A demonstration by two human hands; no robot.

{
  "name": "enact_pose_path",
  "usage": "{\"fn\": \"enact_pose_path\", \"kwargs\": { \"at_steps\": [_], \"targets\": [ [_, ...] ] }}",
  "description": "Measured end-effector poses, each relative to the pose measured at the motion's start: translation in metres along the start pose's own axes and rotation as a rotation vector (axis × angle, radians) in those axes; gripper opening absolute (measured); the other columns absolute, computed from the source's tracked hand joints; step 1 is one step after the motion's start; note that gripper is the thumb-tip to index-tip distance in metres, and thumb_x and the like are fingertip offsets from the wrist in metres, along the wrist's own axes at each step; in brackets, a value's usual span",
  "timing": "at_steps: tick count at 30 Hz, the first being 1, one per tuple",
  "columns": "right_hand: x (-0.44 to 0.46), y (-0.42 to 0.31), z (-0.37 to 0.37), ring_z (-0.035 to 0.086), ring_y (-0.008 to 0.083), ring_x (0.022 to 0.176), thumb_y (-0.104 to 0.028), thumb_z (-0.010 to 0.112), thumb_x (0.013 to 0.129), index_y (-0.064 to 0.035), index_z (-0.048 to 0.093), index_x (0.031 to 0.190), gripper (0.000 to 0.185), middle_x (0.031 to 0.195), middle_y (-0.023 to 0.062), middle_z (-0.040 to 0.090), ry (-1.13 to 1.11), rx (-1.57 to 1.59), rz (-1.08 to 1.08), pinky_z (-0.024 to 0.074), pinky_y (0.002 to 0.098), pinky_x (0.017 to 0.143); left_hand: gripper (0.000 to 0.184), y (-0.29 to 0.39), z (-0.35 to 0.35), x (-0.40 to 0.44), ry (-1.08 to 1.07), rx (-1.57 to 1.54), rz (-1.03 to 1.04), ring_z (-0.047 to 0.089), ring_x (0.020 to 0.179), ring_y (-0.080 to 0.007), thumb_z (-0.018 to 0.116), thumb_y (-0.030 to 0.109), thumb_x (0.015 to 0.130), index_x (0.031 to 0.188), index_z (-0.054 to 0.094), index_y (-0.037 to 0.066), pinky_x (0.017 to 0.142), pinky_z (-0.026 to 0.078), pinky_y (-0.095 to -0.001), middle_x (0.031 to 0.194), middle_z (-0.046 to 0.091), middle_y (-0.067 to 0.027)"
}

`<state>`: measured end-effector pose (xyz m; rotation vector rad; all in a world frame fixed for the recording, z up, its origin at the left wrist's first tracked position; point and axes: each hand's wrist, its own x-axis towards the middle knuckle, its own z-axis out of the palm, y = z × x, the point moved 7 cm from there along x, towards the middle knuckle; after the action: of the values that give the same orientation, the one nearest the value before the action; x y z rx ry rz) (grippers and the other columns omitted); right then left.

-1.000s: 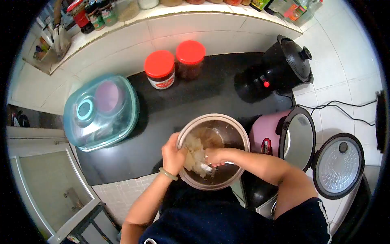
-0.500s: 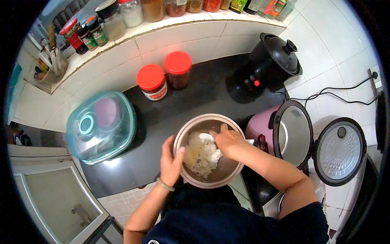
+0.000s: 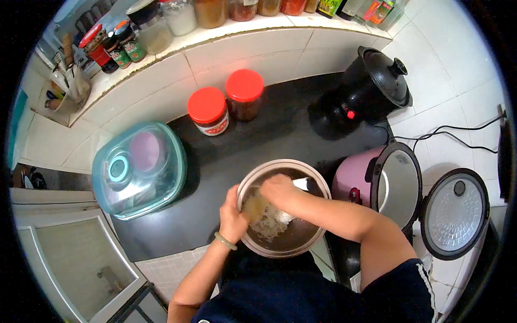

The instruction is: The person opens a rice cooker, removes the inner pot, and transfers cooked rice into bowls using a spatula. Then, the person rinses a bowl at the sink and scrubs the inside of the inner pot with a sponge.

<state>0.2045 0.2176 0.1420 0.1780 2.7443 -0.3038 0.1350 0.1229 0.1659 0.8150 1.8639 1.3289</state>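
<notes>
A round metal pot (image 3: 299,240) with a pale pinkish rim is tilted towards me at the counter's front edge. Inside it lies white, rice-like food (image 3: 272,222), with a yellowish patch on the left. My left hand (image 3: 233,217) is wrapped round the pot's left rim, thumb on the inner side. My right hand (image 3: 278,192) reaches into the pot near its far left wall, fingers closed on a white spoon (image 3: 300,184). The spoon's handle end sticks out to the right of that hand, while its bowl is hidden.
On the right stands a pink rice cooker (image 3: 353,175), its lid (image 3: 456,212) swung open. A black lidded pot (image 3: 374,78) is behind it. Two red-lidded jars (image 3: 208,105) stand near the wall, and a teal lidded box (image 3: 140,169) at left. Jars line the ledge (image 3: 242,33).
My right hand has moved left, deeper into the pot, with the spoon. My left hand has stayed on the rim. The whole view has shifted slightly.
</notes>
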Motion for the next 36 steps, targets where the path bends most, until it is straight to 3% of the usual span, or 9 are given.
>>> {"fn": "enact_pose_path", "kwargs": {
  "at_steps": [2, 7, 10, 12, 17, 22, 23, 30, 36],
  "targets": [
    [0.017, -0.002, 0.001, 0.064, 0.0265, 0.078, -0.011, 0.057, 0.070, -0.0070, 0.068, 0.082, 0.016, 0.081, 0.0132, 0.065, -0.119, 0.002, -0.011, 0.0521, 0.0399, 0.061, 0.052, 0.006, -0.002, 0.009, -0.008, 0.125, 0.088, 0.060, 0.093, -0.0316, 0.051, -0.010, 0.066, 0.116, 0.046, 0.003, 0.081, 0.046, -0.0343, 0.098, 0.061, -0.0190],
    [0.022, -0.029, 0.011, 0.063, 0.0261, 0.077, -0.012, 0.057, 0.068, -0.0058, 0.066, 0.076, 0.014, 0.081, 0.0121, 0.065, 0.348, 0.285, -0.088, 0.0492, 0.0394, 0.070, 0.054, 0.010, -0.009, 0.025, -0.083, 0.247, 0.174, 0.057, 0.095, -0.0394, 0.050, -0.008, 0.064, 0.116, 0.047, 0.005, 0.079, 0.047, -0.0385, 0.097, 0.059, -0.0232],
    [-0.011, -0.051, 0.023, 0.063, 0.0250, 0.075, -0.008, 0.056, 0.067, -0.0025, 0.065, 0.081, 0.018, 0.082, 0.0155, 0.063, -0.136, 0.023, -0.090, 0.0503, 0.0345, 0.065, 0.053, 0.006, -0.007, 0.031, -0.177, 0.322, 0.152, 0.056, 0.092, -0.0422, 0.050, -0.007, 0.063, 0.114, 0.048, 0.005, 0.077, 0.046, -0.0428, 0.095, 0.059, -0.0248],
    [-0.024, -0.053, 0.045, 0.064, 0.0234, 0.072, -0.006, 0.056, 0.066, -0.0034, 0.066, 0.080, 0.018, 0.080, 0.0154, 0.063, 0.000, -0.046, -0.011, 0.0508, 0.0341, 0.063, 0.051, 0.012, -0.004, 0.035, -0.189, 0.288, 0.163, 0.055, 0.092, -0.0423, 0.050, -0.007, 0.063, 0.113, 0.048, 0.006, 0.076, 0.046, -0.0442, 0.095, 0.059, -0.0254],
    [-0.061, -0.017, 0.021, 0.055, 0.0367, 0.100, -0.005, 0.044, 0.085, -0.0010, 0.036, 0.129, 0.045, 0.116, 0.0239, 0.050, -0.284, 0.383, 0.363, 0.0474, 0.0424, 0.080, 0.051, 0.008, 0.007, 0.037, -0.230, 0.242, 0.195, 0.056, 0.097, -0.0384, 0.058, 0.001, 0.070, 0.119, 0.045, 0.007, 0.083, 0.046, -0.0400, 0.103, 0.058, -0.0227],
    [-0.051, 0.024, -0.018, 0.063, 0.0327, 0.087, -0.010, 0.046, 0.083, -0.0003, 0.064, 0.090, 0.022, 0.092, 0.0204, 0.063, -0.089, 0.266, 0.484, 0.0500, 0.0444, 0.071, 0.057, -0.004, -0.024, -0.004, 0.221, 0.178, 0.196, 0.055, 0.106, -0.0291, 0.066, 0.010, 0.075, 0.124, 0.040, 0.004, 0.092, 0.042, -0.0346, 0.114, 0.055, -0.0216],
    [-0.039, 0.024, -0.017, 0.063, 0.0328, 0.085, -0.009, 0.051, 0.078, -0.0002, 0.065, 0.087, 0.018, 0.090, 0.0195, 0.064, -0.103, 0.214, 0.409, 0.0506, 0.0423, 0.071, 0.054, -0.003, -0.024, -0.020, 0.244, 0.141, 0.113, 0.047, 0.113, -0.0373, 0.062, 0.006, 0.073, 0.123, 0.042, 0.003, 0.094, 0.039, -0.0372, 0.120, 0.048, -0.0248],
    [0.005, -0.009, 0.037, 0.062, 0.0324, 0.086, -0.016, 0.058, 0.075, -0.0065, 0.065, 0.092, 0.021, 0.091, 0.0144, 0.065, -0.360, 0.283, 0.272, 0.0489, 0.0409, 0.075, 0.044, -0.013, -0.014, -0.033, 0.206, 0.167, 0.050, 0.059, 0.087, -0.0404, 0.054, -0.005, 0.065, 0.108, 0.049, 0.000, 0.074, 0.048, -0.0399, 0.088, 0.060, -0.0243],
    [-0.069, -0.037, 0.042, 0.060, 0.0317, 0.091, -0.010, 0.055, 0.079, -0.0048, 0.059, 0.104, 0.026, 0.097, 0.0168, 0.062, -0.559, 0.265, 0.209, 0.0482, 0.0416, 0.074, 0.036, 0.004, -0.014, -0.001, 0.092, 0.265, 0.141, 0.060, 0.088, -0.0388, 0.056, -0.003, 0.068, 0.104, 0.052, -0.001, 0.073, 0.048, -0.0375, 0.087, 0.061, -0.0239]
  ]
}}
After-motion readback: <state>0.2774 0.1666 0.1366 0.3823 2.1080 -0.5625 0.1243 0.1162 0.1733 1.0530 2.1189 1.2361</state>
